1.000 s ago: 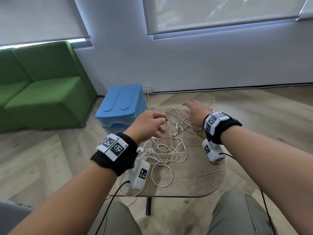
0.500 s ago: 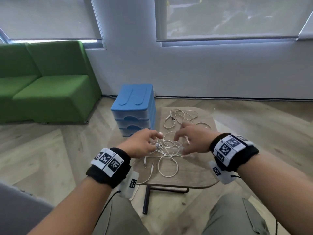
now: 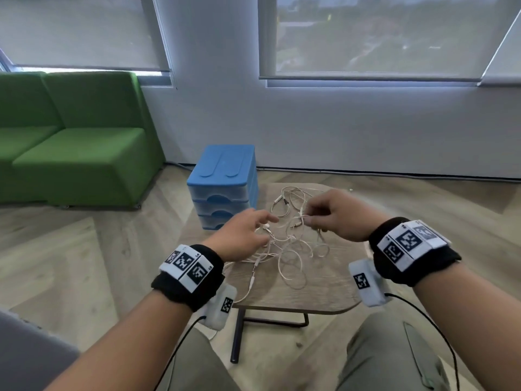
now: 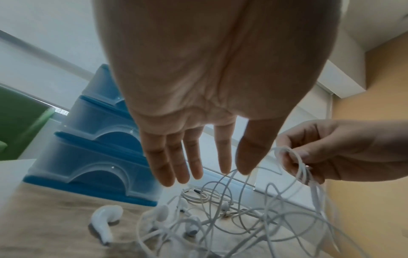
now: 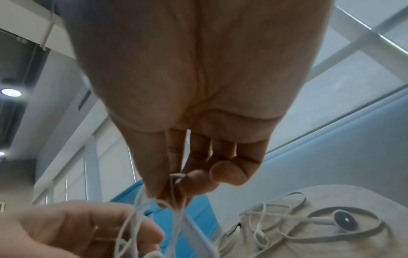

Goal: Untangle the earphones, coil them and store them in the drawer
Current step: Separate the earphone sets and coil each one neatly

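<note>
A tangle of white earphones (image 3: 290, 249) lies on the small wooden table (image 3: 324, 289). My right hand (image 3: 307, 217) pinches a few strands of cable between thumb and fingers (image 5: 154, 183) and holds them a little above the table. My left hand (image 3: 262, 221) hovers over the left side of the tangle (image 4: 220, 218), its fingers (image 4: 172, 165) straight and spread, its thumb and index tips at a raised strand. A loose earbud (image 4: 106, 221) lies under the left hand. The blue drawer unit (image 3: 222, 190) stands at the table's far left, drawers closed.
A second, looser bunch of earphone cable (image 3: 284, 201) lies at the table's far side, with an earbud (image 5: 344, 221) on it. A green sofa (image 3: 79, 153) stands to the left on the wooden floor. My knees are under the table's near edge.
My right hand came back from the table's far side to the tangle, pinched some strands and lifted them. My left hand stayed at the tangle's left side and opened.
</note>
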Action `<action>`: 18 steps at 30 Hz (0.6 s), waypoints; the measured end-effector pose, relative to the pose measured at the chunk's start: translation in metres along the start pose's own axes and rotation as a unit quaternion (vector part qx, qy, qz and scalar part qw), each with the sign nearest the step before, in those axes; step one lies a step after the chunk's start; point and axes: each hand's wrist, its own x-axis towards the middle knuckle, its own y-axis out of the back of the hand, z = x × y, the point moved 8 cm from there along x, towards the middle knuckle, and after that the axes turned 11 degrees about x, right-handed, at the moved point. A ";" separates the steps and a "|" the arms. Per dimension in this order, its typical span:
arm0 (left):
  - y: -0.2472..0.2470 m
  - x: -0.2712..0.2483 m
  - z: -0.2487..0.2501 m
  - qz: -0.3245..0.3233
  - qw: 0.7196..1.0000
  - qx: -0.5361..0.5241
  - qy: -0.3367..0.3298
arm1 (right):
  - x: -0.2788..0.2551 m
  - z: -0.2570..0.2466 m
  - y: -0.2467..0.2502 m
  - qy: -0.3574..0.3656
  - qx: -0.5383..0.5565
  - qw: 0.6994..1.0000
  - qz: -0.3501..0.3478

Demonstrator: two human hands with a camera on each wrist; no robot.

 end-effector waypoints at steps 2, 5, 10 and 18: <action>0.006 0.003 0.005 0.041 0.999 -0.018 -0.010 | 0.004 0.004 0.007 -0.001 0.020 0.999 0.035; 0.011 0.006 0.013 0.063 0.996 -0.050 -0.029 | 0.005 0.005 0.005 0.005 0.074 0.996 0.048; 0.002 0.013 0.020 0.022 0.997 -0.057 -0.055 | 0.004 -0.001 0.000 0.028 0.149 0.987 0.061; 0.024 0.022 0.003 0.087 0.988 -0.122 -0.029 | 0.004 0.037 0.012 -0.037 0.085 0.986 0.138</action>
